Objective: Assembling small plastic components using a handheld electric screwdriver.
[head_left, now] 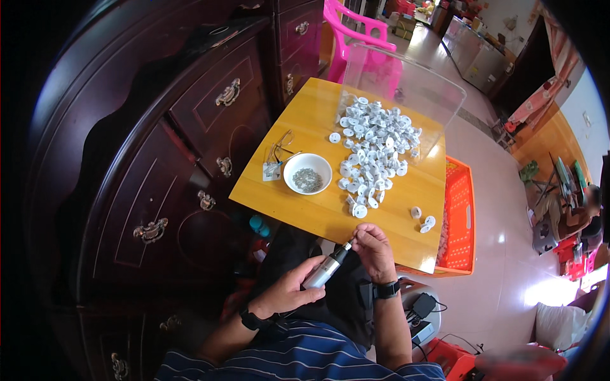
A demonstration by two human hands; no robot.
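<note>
In my left hand (289, 290) is a silver and black electric screwdriver (323, 273), its tip pointing up and to the right. The fingers of my right hand (377, 253) are pinched together right at that tip; whatever they hold is too small to make out. Both hands are just off the near edge of the wooden table (273, 197). On the table, a white bowl (329, 175) contains many small metal screws (307, 180). To its right lies a large heap of round white plastic parts (375, 168). A few more parts (427, 223) lie apart at the right.
A clear plastic bin (438, 82) stands at the table's far side, with white parts at its opening. Eyeglasses (277, 149) lie left of the bowl. An orange crate (459, 254) is beside the table. Dark drawers (210, 120) line the left; a pink chair (362, 25) stands behind.
</note>
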